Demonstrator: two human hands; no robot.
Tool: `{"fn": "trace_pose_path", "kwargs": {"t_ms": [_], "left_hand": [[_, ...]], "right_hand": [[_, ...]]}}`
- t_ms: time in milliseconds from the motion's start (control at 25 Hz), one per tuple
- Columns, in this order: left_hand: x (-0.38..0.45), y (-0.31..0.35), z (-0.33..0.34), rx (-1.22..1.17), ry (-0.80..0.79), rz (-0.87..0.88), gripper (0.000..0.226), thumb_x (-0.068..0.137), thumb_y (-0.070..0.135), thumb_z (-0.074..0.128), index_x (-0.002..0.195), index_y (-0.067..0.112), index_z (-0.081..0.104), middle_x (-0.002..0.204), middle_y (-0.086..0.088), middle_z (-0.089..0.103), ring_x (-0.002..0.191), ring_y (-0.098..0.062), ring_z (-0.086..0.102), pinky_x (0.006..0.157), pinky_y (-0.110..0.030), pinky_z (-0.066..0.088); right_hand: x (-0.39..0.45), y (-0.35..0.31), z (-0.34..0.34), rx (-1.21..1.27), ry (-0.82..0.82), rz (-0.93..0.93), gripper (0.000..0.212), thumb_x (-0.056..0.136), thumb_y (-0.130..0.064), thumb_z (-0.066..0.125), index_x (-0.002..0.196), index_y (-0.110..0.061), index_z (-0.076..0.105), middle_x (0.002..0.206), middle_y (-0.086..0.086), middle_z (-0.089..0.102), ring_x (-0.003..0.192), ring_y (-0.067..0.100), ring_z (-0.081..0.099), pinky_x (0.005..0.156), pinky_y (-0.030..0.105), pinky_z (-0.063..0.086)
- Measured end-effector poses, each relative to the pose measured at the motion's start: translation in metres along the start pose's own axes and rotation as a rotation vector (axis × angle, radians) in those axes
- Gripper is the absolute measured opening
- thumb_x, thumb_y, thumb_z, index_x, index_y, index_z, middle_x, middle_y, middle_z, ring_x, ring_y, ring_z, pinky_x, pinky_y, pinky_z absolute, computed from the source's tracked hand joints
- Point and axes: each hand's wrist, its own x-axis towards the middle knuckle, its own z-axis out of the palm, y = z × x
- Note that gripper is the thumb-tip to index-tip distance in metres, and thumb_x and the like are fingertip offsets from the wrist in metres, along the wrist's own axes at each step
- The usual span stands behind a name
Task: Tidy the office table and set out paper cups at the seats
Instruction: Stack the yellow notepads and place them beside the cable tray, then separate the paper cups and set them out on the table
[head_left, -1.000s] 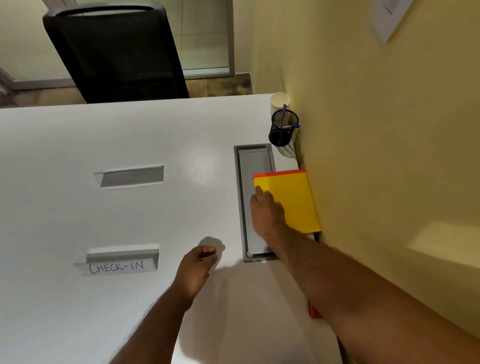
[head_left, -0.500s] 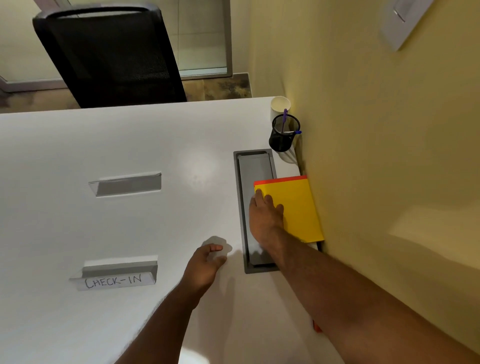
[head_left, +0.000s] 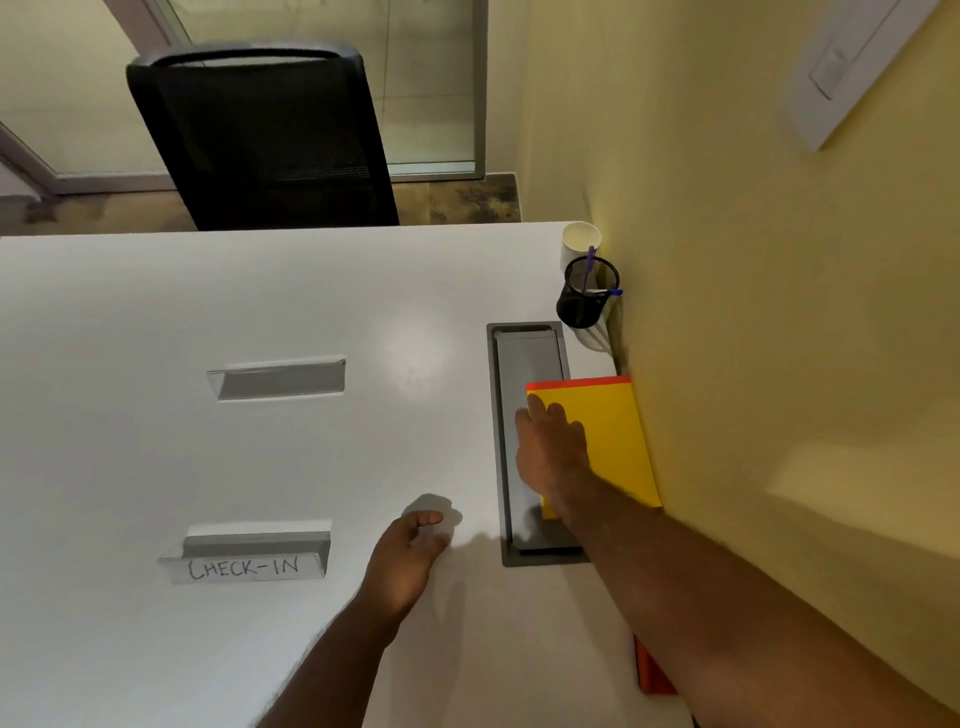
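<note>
Left hand (head_left: 410, 558) hovers low over bare bench (head_left: 156, 312), fingers loosely curled, grip empty. Right hand (head_left: 553, 457) lies flat on yellow folder (head_left: 608, 441), palm down, fingers apart, pressing not pinching. Folder stacked on an orange one, overlapping the grey cable tray (head_left: 524, 364), near the wall. To square it: slide with flat pressure, keeping edges aligned. Farther: mesh pen holder (head_left: 587, 299), then paper cup (head_left: 579, 241) at far corner, not yet at a seat. Chair (head_left: 260, 140) beyond.

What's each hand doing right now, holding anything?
Left hand: open, loosely curled, empty, over the table.
Right hand: open, flat on the yellow folder, not gripping it.
</note>
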Motion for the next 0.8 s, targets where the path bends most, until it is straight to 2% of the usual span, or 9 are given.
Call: {"fn": "trace_pose_path", "kwargs": {"t_ms": [120, 280, 440, 600, 680, 800], "left_hand": [[-0.004, 0.004, -0.006, -0.03, 0.02, 0.032, 0.016, 0.1, 0.022, 0.065, 0.105, 0.036, 0.071, 0.112, 0.017, 0.069, 0.108, -0.003, 0.062, 0.084, -0.022, 0.048], [-0.003, 0.008, -0.009, -0.068, 0.057, 0.059, 0.023, 0.102, 0.019, 0.065, 0.123, 0.027, 0.07, 0.121, 0.01, 0.068, 0.113, -0.009, 0.062, 0.096, -0.028, 0.047], [0.011, 0.029, -0.004, -0.099, 0.066, 0.083, 0.03, 0.102, 0.021, 0.065, 0.131, 0.024, 0.067, 0.126, 0.004, 0.067, 0.117, -0.017, 0.063, 0.098, -0.03, 0.048], [0.034, 0.062, 0.0, -0.167, 0.077, 0.118, 0.023, 0.102, 0.022, 0.065, 0.125, 0.025, 0.068, 0.123, 0.002, 0.07, 0.108, -0.013, 0.066, 0.087, -0.026, 0.052], [0.047, 0.082, 0.002, -0.216, 0.086, 0.134, 0.021, 0.103, 0.023, 0.064, 0.123, 0.024, 0.069, 0.122, 0.004, 0.069, 0.111, -0.015, 0.066, 0.092, -0.03, 0.054], [0.068, 0.116, 0.003, -0.263, 0.097, 0.189, 0.027, 0.103, 0.023, 0.065, 0.129, 0.019, 0.07, 0.126, 0.004, 0.07, 0.117, -0.016, 0.065, 0.105, -0.038, 0.053]], "right_hand": [[-0.013, -0.002, 0.007, 0.094, 0.047, -0.014, 0.046, 0.098, -0.02, 0.066, 0.143, -0.021, 0.055, 0.156, 0.005, 0.044, 0.131, 0.028, 0.05, 0.1, 0.042, 0.052], [-0.015, 0.0, 0.005, 0.299, 0.112, 0.017, 0.045, 0.1, -0.02, 0.064, 0.145, -0.02, 0.056, 0.15, 0.003, 0.053, 0.13, 0.025, 0.054, 0.1, 0.038, 0.053], [-0.006, 0.001, -0.013, 0.475, 0.199, 0.039, 0.043, 0.1, -0.021, 0.067, 0.143, -0.019, 0.06, 0.148, 0.004, 0.058, 0.134, 0.025, 0.056, 0.102, 0.037, 0.056], [0.021, 0.004, -0.043, 0.599, 0.31, 0.031, 0.04, 0.097, -0.02, 0.068, 0.137, -0.018, 0.064, 0.142, 0.005, 0.062, 0.131, 0.025, 0.059, 0.102, 0.041, 0.058], [0.048, 0.011, -0.067, 0.662, 0.375, 0.024, 0.04, 0.096, -0.019, 0.07, 0.136, -0.015, 0.066, 0.14, 0.006, 0.065, 0.131, 0.025, 0.06, 0.107, 0.038, 0.054], [0.094, 0.029, -0.107, 0.693, 0.462, 0.056, 0.04, 0.095, -0.019, 0.072, 0.134, -0.016, 0.066, 0.138, 0.007, 0.066, 0.13, 0.025, 0.061, 0.107, 0.037, 0.053]]}}
